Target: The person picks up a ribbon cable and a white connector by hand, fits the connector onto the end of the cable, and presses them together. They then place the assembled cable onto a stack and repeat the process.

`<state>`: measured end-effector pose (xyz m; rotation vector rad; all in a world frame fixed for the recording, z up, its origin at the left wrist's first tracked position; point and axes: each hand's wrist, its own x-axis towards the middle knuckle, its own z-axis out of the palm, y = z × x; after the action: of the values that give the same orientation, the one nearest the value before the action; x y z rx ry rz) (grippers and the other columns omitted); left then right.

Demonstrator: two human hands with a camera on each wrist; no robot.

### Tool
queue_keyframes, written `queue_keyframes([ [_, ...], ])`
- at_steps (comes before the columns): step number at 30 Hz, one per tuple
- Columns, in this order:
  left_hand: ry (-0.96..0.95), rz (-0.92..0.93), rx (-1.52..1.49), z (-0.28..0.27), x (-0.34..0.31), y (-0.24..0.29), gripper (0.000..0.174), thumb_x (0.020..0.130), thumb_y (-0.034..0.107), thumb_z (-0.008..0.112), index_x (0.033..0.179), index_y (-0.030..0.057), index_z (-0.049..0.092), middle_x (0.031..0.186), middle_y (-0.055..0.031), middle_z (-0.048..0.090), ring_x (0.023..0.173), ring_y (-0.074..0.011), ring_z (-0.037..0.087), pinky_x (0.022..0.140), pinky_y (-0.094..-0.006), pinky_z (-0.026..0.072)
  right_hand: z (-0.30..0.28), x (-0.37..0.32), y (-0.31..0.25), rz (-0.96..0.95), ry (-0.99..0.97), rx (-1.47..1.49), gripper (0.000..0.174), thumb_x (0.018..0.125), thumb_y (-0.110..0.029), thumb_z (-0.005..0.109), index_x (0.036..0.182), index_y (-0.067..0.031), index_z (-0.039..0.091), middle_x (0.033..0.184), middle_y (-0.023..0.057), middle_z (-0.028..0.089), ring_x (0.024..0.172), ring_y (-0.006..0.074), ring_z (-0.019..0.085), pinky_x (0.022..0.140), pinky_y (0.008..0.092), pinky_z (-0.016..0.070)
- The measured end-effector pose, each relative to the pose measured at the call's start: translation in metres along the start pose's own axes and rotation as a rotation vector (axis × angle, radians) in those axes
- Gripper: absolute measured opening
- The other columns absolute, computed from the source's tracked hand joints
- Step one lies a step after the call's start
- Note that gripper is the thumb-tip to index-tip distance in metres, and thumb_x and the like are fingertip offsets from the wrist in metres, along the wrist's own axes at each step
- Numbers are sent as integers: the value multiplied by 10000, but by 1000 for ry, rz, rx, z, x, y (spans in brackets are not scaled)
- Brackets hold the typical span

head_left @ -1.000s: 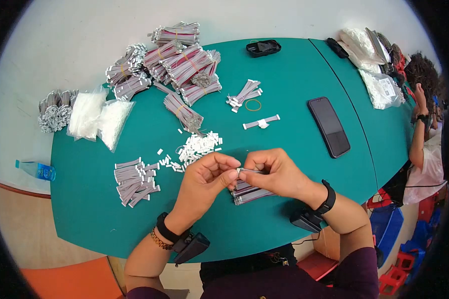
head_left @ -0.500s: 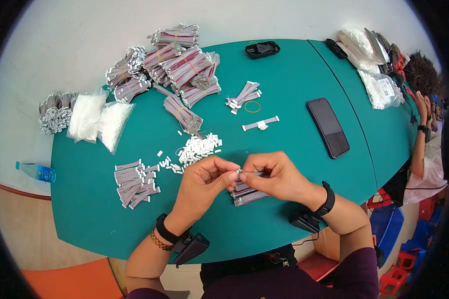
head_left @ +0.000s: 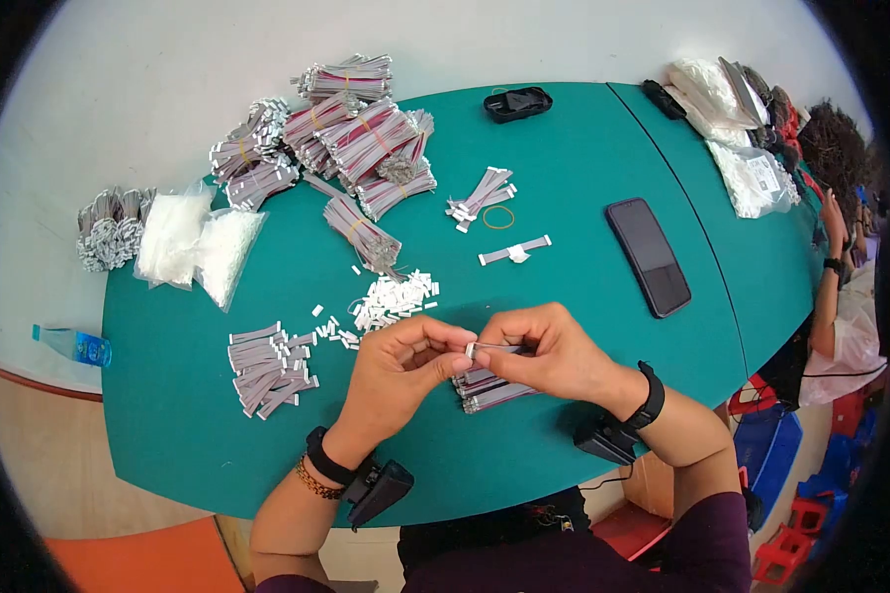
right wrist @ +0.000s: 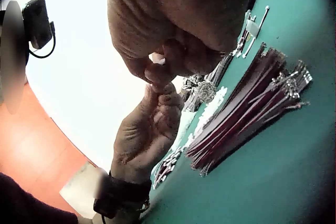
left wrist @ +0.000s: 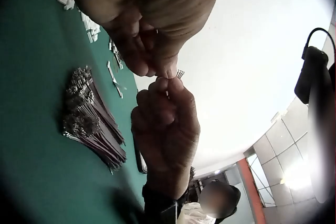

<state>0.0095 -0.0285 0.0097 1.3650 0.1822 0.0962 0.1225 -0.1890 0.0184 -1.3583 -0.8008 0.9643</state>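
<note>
Over the front of the green table [head_left: 425,474], both hands meet fingertip to fingertip. My left hand [head_left: 398,368] pinches a small white connector housing [head_left: 472,351] between thumb and forefinger. My right hand [head_left: 544,346] pinches a short grey ribbon cable [head_left: 502,347] at the end by that housing; its fingers cover much of the strip. In both wrist views the fingertips hide most of the piece. Just below the right hand lies a bundle of grey and dark red ribbon cables [head_left: 494,391] with bare metal terminals at one end [right wrist: 299,79].
Loose white housings [head_left: 396,298] lie beyond the left hand, cables with white ends [head_left: 270,368] to its left. Banded cable bundles [head_left: 366,138] and clear bags [head_left: 173,232] stand behind. A phone [head_left: 649,257] lies right, near a rubber band [head_left: 498,216]. Another person's arm [head_left: 827,306] is far right.
The fingertips have drawn slightly apart, and the white housing now shows more plainly between them. Both hands stay in nearly the same place. The other person's hand at far right has shifted.
</note>
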Motion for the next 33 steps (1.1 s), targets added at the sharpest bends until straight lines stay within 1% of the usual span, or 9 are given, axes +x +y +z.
queue_keyframes([
  [4,7,34,-9,0,0,-1,149,779,-34,651,925,-25,618,913,-66,621,844,-116,596,761,-240,490,-1,-1,-1,37,-9,27,148,881,-114,584,784,-4,601,649,-55,514,588,-2,411,487,184,310],
  [7,2,106,-2,1,0,-4,137,796,-18,646,933,-22,633,912,-63,638,839,-94,595,763,-230,487,1,-1,0,25,-5,64,152,886,-118,579,786,-5,599,637,-59,499,577,-2,396,479,185,297],
  [10,10,124,17,1,0,-7,133,794,-22,647,926,-25,634,911,-65,634,843,-101,594,769,-235,488,1,-3,0,44,-6,53,160,890,-120,575,777,-9,591,625,-61,480,567,0,380,473,189,285],
  [19,35,159,-2,1,1,-10,141,796,-18,647,935,-27,626,913,-68,632,850,-111,598,777,-242,490,6,-2,4,-13,19,80,175,906,-155,566,794,-21,577,608,-61,454,556,2,360,465,195,271],
  [22,13,149,-45,-1,2,-8,150,801,-17,643,948,-29,619,920,-68,631,852,-114,599,785,-246,489,3,0,2,-3,-23,140,183,913,-169,554,807,-22,581,611,-51,474,553,5,372,465,194,279],
  [25,25,114,-62,-3,2,-9,165,810,-4,638,969,-27,602,930,-73,629,858,-115,598,790,-251,488,0,2,0,44,-37,82,196,921,-182,539,817,-22,587,623,-37,502,556,10,392,472,191,295],
  [28,3,56,-104,-4,4,-9,178,819,12,634,988,-17,583,927,-63,622,856,-109,592,786,-246,482,0,2,-1,23,-14,58,207,925,-183,523,825,-13,588,636,-24,521,563,16,415,480,192,318],
  [31,-7,15,-133,1,4,-4,172,820,49,635,973,8,569,873,-43,602,787,-103,572,688,-224,467,0,2,2,-22,-3,30,206,924,-175,515,832,-6,590,637,-17,525,564,26,430,486,198,341],
  [33,-2,6,-127,2,4,-1,159,820,50,633,962,13,571,860,-31,596,770,-92,554,666,-214,454,1,2,6,-35,-10,4,204,923,-172,513,836,-6,594,636,-15,526,568,30,440,489,202,351],
])
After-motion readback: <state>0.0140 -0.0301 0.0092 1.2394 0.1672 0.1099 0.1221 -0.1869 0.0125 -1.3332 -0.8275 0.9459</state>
